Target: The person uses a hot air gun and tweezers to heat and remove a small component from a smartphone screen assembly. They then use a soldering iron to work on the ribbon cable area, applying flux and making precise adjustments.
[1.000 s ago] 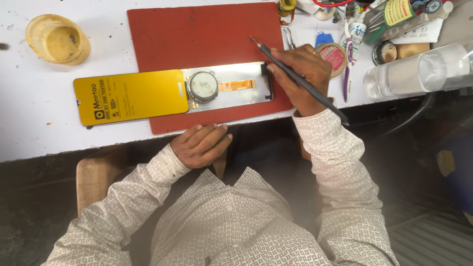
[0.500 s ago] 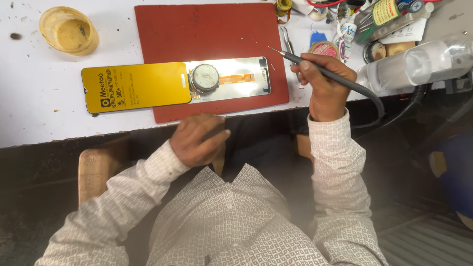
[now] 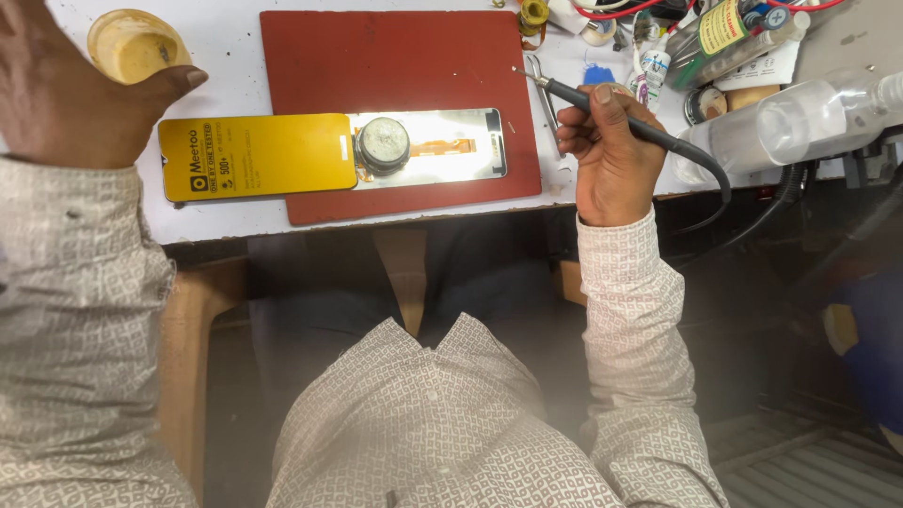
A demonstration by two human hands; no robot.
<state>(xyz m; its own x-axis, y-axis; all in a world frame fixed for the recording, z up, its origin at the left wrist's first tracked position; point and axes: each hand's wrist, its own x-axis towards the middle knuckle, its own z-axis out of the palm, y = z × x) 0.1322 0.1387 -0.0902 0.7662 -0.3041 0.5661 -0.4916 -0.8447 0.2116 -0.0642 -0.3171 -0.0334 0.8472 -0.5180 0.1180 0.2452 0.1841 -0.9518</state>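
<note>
Two hands are at work over a white tabletop point(image 3: 226, 221). The right hand point(image 3: 607, 155) has its fingers closed around a slim dark soldering iron point(image 3: 602, 105), held at a slant with its metal tip just past the right edge of the red mat point(image 3: 395, 56) and its black cable trailing off the tabletop edge. The left hand point(image 3: 71, 89) is raised near the camera at the upper left, seen from the back, fingers curled together with nothing visibly in them, just beside a small yellowish jar point(image 3: 132, 42). On the mat lies a phone screen panel point(image 3: 433, 146) with a round metal weight point(image 3: 384, 146) on it; its yellow protective sheet point(image 3: 254, 155) reaches left onto the tabletop. Clear bottles point(image 3: 800, 118) stand to the right.
</note>
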